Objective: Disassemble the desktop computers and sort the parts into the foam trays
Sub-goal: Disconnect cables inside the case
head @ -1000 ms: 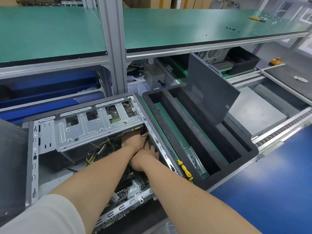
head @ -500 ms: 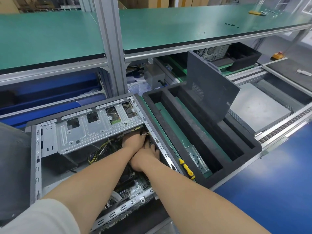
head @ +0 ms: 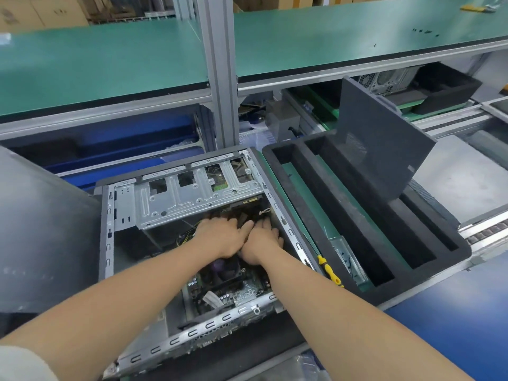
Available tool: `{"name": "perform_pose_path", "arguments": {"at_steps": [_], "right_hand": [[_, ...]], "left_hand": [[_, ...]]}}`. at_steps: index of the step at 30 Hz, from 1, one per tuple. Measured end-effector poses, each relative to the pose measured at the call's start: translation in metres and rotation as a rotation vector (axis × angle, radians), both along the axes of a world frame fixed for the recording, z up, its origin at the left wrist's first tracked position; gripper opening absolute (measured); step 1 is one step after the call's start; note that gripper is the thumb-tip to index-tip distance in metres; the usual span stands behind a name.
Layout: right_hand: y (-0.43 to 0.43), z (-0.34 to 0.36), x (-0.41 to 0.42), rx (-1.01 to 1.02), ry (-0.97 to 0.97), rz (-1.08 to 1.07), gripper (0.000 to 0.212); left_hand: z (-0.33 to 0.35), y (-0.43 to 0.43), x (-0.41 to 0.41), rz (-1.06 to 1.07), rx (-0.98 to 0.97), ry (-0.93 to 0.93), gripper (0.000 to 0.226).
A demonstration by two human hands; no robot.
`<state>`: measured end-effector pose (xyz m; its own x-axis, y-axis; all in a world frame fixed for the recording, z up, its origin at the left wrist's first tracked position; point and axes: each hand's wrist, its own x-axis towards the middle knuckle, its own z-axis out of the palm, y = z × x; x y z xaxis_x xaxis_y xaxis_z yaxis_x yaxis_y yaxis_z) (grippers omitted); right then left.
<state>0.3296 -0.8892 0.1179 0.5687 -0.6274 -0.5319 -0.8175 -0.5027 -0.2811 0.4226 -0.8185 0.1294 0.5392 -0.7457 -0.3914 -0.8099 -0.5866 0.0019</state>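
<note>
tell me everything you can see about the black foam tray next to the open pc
The foam tray is black, matt and thick-walled, cut into long parallel slots; green shows at the left slot's floor. It lies flat just right of the open computer case. A dark grey panel stands tilted in a middle slot, a metal bracket lies at the left slot's near end, and a yellow-handled screwdriver lies by its near left edge.

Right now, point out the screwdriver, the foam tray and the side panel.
screwdriver (head: 330, 272): head view, yellow handle.
foam tray (head: 343, 218): head view, wall between two slots.
side panel (head: 384, 149): head view, middle of its face.
</note>
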Motion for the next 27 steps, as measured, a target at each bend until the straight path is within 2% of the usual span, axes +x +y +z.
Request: {"name": "perform_pose_path", "arguments": {"at_steps": [4, 7, 10, 12, 14, 16, 18, 21, 22, 25, 27], "right_hand": [[-0.003, 0.009, -0.003, 0.038, -0.193, -0.170, 0.071], [0.000, 0.013, -0.005, -0.006, -0.238, -0.173, 0.060], [0.005, 0.018, -0.008, -0.086, -0.286, -0.122, 0.057], [0.006, 0.022, -0.010, -0.120, -0.332, -0.073, 0.036], [0.002, 0.025, -0.011, -0.047, -0.359, -0.070, 0.024], [-0.003, 0.028, -0.013, 0.070, -0.358, -0.071, 0.031], [-0.006, 0.030, -0.016, 0.145, -0.267, 0.017, 0.049], [0.000, 0.024, -0.018, -0.021, 0.028, 0.323, 0.080], [0.001, 0.022, -0.017, -0.098, 0.029, 0.333, 0.077], [-0.001, 0.020, -0.013, -0.247, -0.223, 0.201, 0.040], [-0.004, 0.021, -0.014, -0.263, -0.316, 0.127, 0.032]], "left_hand": [[0.005, 0.040, 0.000, -0.173, 0.049, -0.066, 0.058], [0.009, 0.060, -0.001, -0.167, 0.031, -0.001, 0.054], [0.011, 0.074, -0.001, -0.138, -0.005, 0.065, 0.059], [0.012, 0.082, -0.001, -0.112, -0.013, 0.048, 0.068], [0.011, 0.086, -0.003, -0.081, -0.018, -0.012, 0.077], [0.010, 0.087, -0.003, -0.069, -0.027, -0.060, 0.081], [0.011, 0.087, -0.002, -0.063, -0.043, -0.009, 0.084], [0.012, 0.088, 0.001, -0.049, -0.090, 0.163, 0.088], [0.011, 0.087, 0.002, -0.050, -0.103, 0.190, 0.089], [0.009, 0.085, 0.001, -0.049, -0.119, 0.207, 0.088], [0.008, 0.084, 0.000, -0.031, -0.143, 0.219, 0.089]]}}
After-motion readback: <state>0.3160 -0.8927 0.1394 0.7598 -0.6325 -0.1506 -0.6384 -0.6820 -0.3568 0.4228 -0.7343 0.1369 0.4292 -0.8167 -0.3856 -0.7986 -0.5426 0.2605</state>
